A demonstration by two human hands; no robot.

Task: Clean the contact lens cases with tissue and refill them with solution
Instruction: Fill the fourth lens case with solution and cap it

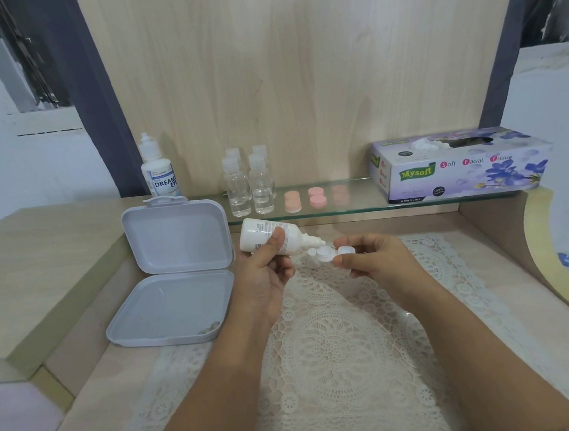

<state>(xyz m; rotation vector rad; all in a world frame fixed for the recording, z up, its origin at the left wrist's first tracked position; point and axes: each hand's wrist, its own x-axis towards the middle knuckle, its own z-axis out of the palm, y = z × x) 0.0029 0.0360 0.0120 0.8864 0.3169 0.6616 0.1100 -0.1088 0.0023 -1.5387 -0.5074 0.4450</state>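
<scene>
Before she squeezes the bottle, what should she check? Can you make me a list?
1. Bottle gripped by the left hand: ok.
2. Nozzle tilted down over the open case: ok.
3. Case pinched by the right hand: ok.
4. Case held level: cannot tell.
5. Cup wiped dry inside: cannot tell.
6. Tissue box nearby on the shelf for drips: ok.

Left hand point(264, 272) tips solution bottle point(271, 237) over lens case point(324, 254).
</scene>
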